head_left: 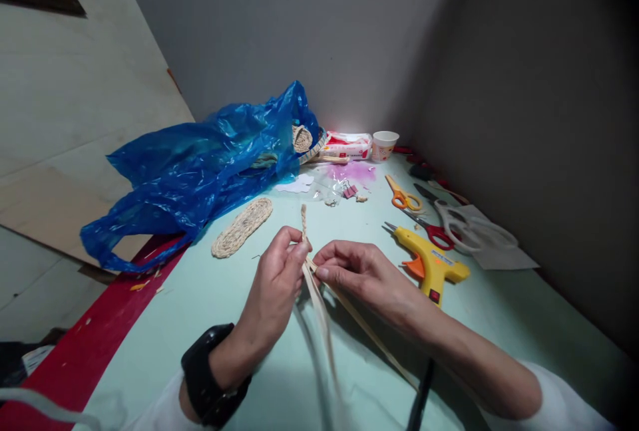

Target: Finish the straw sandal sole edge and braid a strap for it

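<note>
Between my two hands is a narrow braid of pale straw (pixel 303 217), its short plaited end pointing away from me. My left hand (pixel 279 271) is closed, thumb and fingers pinching the braid. Thumb and forefinger of my right hand (pixel 352 275) pinch the strands just below the plaited part. Loose flat straw strands (pixel 324 331) trail from there toward me across the table. To the left of my left hand lies an oval woven straw sole (pixel 242 228). A yellow glue gun (pixel 434 261) lies just beyond my right hand.
A blue plastic bag (pixel 214 151) sprawls at the back left, with coiled straw pieces (pixel 302 138) at its mouth. Orange scissors (pixel 403 197), red-handled scissors (pixel 436 235) and large white-handled scissors (pixel 464 228) lie on the right. A paper cup (pixel 385 145) stands by the wall.
</note>
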Motion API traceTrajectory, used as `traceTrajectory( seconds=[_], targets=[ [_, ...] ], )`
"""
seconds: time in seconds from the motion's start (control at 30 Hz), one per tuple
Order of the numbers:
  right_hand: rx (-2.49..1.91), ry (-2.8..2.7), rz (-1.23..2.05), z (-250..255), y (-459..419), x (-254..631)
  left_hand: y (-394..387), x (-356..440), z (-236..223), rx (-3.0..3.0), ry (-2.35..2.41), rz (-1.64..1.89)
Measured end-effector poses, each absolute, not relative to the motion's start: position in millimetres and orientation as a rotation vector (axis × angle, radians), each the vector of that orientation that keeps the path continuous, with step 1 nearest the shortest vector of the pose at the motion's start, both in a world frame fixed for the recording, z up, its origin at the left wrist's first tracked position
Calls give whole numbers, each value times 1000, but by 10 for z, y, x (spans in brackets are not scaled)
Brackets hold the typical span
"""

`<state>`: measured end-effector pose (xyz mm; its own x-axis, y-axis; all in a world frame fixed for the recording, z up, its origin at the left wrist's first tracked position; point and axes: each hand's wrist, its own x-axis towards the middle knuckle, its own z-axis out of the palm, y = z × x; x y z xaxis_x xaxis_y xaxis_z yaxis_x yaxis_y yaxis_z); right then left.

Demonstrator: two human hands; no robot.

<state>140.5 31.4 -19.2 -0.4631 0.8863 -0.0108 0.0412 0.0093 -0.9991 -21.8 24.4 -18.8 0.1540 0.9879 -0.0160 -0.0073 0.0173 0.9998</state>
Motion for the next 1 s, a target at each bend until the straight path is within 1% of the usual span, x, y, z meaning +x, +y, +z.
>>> traceTrajectory(
  seconds=[0.1, 0.27, 0.37, 0.47, 0.53, 0.6, 0.7, 0.77, 0.8, 0.87, 0.93, 1.0],
  targets=[
    [-1060, -1766, 1318, -154, 324, 1420, 275, -220, -171, 1273, 1102, 1083],
    [-1273, -1948, 791, -116, 217, 1338, 312, -204, -217, 1482, 1346, 1121],
    [-1163, -2100, 360, -174, 103, 1272, 321, -196, -266, 1578, 1471, 1121],
    [-957, -2193, -117, -264, 10, 1187, 324, -184, -272, 1524, 1480, 1129],
    [-876, -2214, -291, -322, -26, 1118, 323, -171, -250, 1464, 1433, 1116],
    [-855, -2220, -349, -374, -45, 1059, 321, -157, -221, 1372, 1364, 1085],
    [-849, -2239, -383, -403, -54, 1037, 321, -151, -195, 1183, 1248, 1056],
    [-855, -2282, -285, -360, -42, 1091, 322, -161, -191, 1120, 1206, 1054],
    [-879, -2288, -154, -317, -23, 1137, 321, -168, -190, 1117, 1188, 1051],
    [-1008, -2182, 254, -209, 46, 1251, 312, -180, -185, 1130, 1134, 1019],
    [-1186, -1899, 671, -115, 155, 1364, 292, -181, -171, 1150, 1063, 950],
    [-1187, -1706, 977, -76, 271, 1442, 266, -171, -148, 1190, 1022, 871]
  ],
)
